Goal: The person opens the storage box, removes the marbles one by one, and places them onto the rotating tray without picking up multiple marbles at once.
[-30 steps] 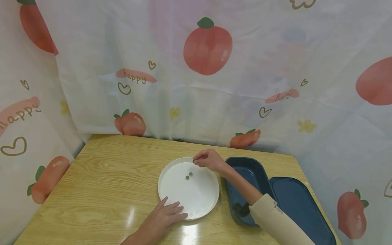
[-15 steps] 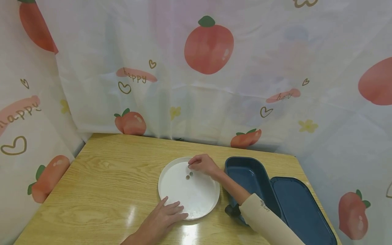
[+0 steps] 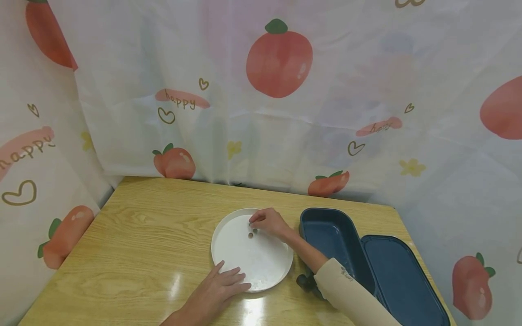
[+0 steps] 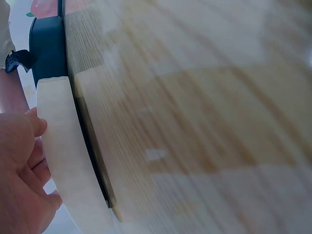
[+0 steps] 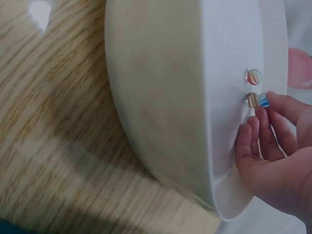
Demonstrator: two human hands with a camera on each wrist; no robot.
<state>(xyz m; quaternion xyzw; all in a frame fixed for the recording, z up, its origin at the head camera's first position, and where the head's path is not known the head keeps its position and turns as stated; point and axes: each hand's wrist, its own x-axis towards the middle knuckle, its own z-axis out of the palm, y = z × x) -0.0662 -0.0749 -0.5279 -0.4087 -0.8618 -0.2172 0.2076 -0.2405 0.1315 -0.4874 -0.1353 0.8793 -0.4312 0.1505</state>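
A round white plate [image 3: 248, 267] with a raised rim lies on the wooden table. My right hand [image 3: 267, 222] is over its far part and pinches a blue-and-clear marble [image 5: 263, 100] between thumb and fingertips. Close by on the plate sit two more marbles: one striped brown and white [image 5: 251, 100], next to the pinched one, and one with red and yellow swirls [image 5: 254, 76]. My left hand [image 3: 218, 287] rests with spread fingers on the near-left rim; in the left wrist view its fingertips reach over the plate's edge.
To the plate's right stands a deep dark-blue rectangular container [image 3: 330, 226], partly hidden by my right forearm. A flat dark-blue lid-like piece [image 3: 403, 276] lies beside it at the table's right edge. A printed curtain [image 3: 228, 90] hangs behind the table.
My right hand has moved left and slightly down over the plate, bringing the pinched marble close to the two resting ones. The left hand stays in place on the rim.
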